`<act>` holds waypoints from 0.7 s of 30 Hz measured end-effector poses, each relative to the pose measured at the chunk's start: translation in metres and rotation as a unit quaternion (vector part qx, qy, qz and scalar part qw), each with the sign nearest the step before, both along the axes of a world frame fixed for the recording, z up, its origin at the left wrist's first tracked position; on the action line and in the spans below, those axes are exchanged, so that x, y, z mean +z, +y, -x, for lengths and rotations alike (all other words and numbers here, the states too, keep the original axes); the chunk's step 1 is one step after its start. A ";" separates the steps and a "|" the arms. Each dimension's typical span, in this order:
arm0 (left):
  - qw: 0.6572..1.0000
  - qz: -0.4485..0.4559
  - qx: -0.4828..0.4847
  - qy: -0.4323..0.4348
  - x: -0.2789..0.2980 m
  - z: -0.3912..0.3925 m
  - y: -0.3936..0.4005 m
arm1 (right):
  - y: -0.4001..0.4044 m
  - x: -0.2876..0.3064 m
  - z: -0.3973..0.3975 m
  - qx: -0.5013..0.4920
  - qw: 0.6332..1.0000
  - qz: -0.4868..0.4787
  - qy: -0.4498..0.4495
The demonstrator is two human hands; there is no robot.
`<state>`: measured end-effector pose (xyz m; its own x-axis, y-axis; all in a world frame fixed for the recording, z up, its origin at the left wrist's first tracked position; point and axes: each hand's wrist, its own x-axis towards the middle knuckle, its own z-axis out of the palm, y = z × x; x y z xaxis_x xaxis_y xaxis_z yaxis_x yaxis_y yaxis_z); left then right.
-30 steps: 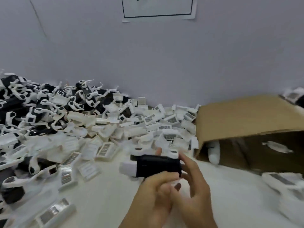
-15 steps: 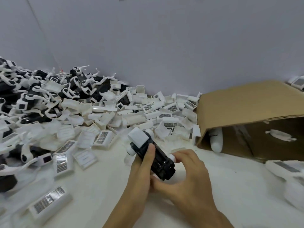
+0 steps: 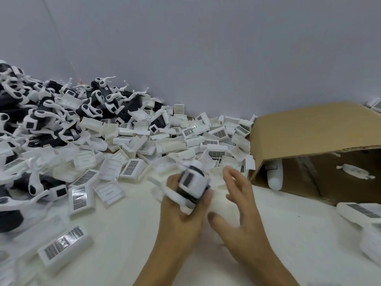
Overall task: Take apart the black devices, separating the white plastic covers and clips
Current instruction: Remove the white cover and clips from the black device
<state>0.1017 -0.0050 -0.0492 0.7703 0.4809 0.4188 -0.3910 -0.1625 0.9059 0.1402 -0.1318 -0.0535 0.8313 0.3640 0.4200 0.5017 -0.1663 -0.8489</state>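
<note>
The black device sits just below centre, gripped in the left hand, its white cover facing up and a white clip sticking out toward nine o'clock. The right hand hangs just beside it at three o'clock, fingers spread, holding nothing. With only one hand clamping it above the worktop, I reckon a hard pry could snap the clip or send the device tumbling into the pile of white covers at twelve.
</note>
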 end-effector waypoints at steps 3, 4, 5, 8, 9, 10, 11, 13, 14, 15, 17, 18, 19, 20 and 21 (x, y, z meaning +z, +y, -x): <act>0.987 -0.132 0.089 -0.030 -0.005 -0.003 0.003 | -0.002 0.001 0.004 0.021 0.998 -0.019 -0.059; 0.990 -0.115 0.075 -0.026 -0.007 -0.004 0.002 | -0.001 0.002 0.006 0.027 0.997 -0.021 -0.069; 0.990 -0.118 0.080 -0.014 -0.010 -0.005 0.003 | 0.000 0.002 0.008 0.033 0.996 -0.019 -0.078; 0.981 -0.171 0.088 0.018 -0.017 -0.010 0.005 | 0.006 0.003 0.012 0.009 0.996 -0.031 -0.081; 0.980 -0.177 0.090 0.025 -0.019 -0.011 0.008 | 0.007 0.003 0.012 0.000 0.997 -0.042 -0.070; 0.971 -0.208 0.111 0.021 -0.019 -0.009 0.008 | 0.008 0.003 0.013 -0.007 0.997 -0.050 -0.062; 0.955 -0.262 0.139 0.015 -0.017 -0.008 0.006 | 0.009 0.003 0.014 -0.017 0.997 -0.058 -0.056; 0.927 -0.336 0.164 -0.006 -0.019 -0.005 0.002 | 0.007 0.003 0.012 -0.049 0.994 -0.097 -0.018; 0.926 -0.343 0.155 -0.002 -0.017 -0.004 -0.001 | 0.006 0.003 0.010 -0.063 0.991 -0.120 0.010; 0.928 -0.343 0.144 0.009 -0.015 -0.004 -0.002 | 0.005 0.003 0.008 -0.067 0.988 -0.137 0.038; 0.923 -0.352 0.156 0.027 -0.015 -0.004 -0.002 | 0.005 0.001 0.005 -0.063 0.982 -0.150 0.091; 0.917 -0.360 0.171 0.029 -0.017 -0.005 -0.001 | 0.006 0.001 0.005 -0.070 0.981 -0.151 0.104; 0.911 -0.365 0.187 0.025 -0.018 -0.006 -0.002 | 0.006 0.001 0.004 -0.083 0.979 -0.153 0.108; 0.910 -0.363 0.200 0.019 -0.018 -0.006 -0.003 | 0.006 0.001 0.003 -0.098 0.976 -0.160 0.111; 0.909 -0.360 0.210 0.003 -0.019 -0.006 -0.004 | 0.006 0.002 0.002 -0.110 0.973 -0.168 0.115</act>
